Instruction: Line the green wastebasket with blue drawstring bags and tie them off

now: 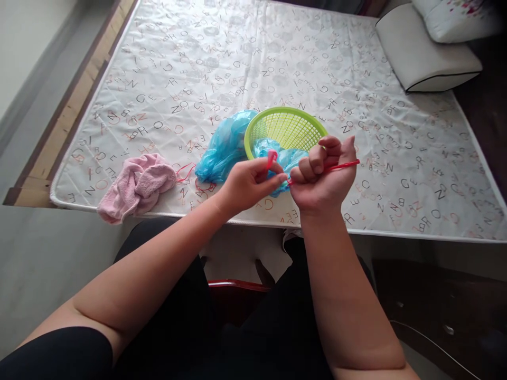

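Observation:
My left hand is closed in a pinch on a red plastic string, which loops up above the fingers. Curled around the string's other end is my right hand, palm turned up, with a red tail sticking out past the thumb. Between the two hands the string shows at a small knot. Just behind them a light-blue plastic bag lies partly inside a lime-green mesh basket, which is tilted toward me. The hands hide part of this bag and the basket's front.
Another blue plastic bag rests against the basket's left side. Loose red string trails toward a crumpled pink cloth at the edge of the letter-printed mattress. Pillows sit at the far right. A red stool edge shows below.

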Motion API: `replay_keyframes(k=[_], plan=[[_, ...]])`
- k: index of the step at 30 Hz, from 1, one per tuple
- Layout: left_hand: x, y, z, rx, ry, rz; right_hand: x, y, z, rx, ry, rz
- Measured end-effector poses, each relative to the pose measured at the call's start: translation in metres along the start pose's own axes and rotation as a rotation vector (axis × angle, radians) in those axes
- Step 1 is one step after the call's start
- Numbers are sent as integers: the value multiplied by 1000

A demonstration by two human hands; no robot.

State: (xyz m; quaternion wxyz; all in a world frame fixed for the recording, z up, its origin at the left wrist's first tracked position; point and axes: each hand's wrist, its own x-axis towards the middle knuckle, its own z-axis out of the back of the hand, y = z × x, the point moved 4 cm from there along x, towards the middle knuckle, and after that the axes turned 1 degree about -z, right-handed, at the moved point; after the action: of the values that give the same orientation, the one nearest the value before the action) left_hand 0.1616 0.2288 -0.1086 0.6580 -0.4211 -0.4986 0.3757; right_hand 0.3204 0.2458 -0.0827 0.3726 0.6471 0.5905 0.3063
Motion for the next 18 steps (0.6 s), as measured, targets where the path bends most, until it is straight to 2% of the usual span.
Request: replay_keyframes(k=[2, 6, 13, 18], plan=[[-5, 1, -7, 89, 40, -19, -3, 1, -3, 17, -31, -10], [-8, 9, -10, 190, 43, -23, -5, 2, -3, 94, -91, -5], [-7, 22, -16, 138, 96, -20, 2, -5, 5, 263, -88, -19], [-8, 33, -26, 51, 163, 45, 7, -11, 17, 308, -50, -46]])
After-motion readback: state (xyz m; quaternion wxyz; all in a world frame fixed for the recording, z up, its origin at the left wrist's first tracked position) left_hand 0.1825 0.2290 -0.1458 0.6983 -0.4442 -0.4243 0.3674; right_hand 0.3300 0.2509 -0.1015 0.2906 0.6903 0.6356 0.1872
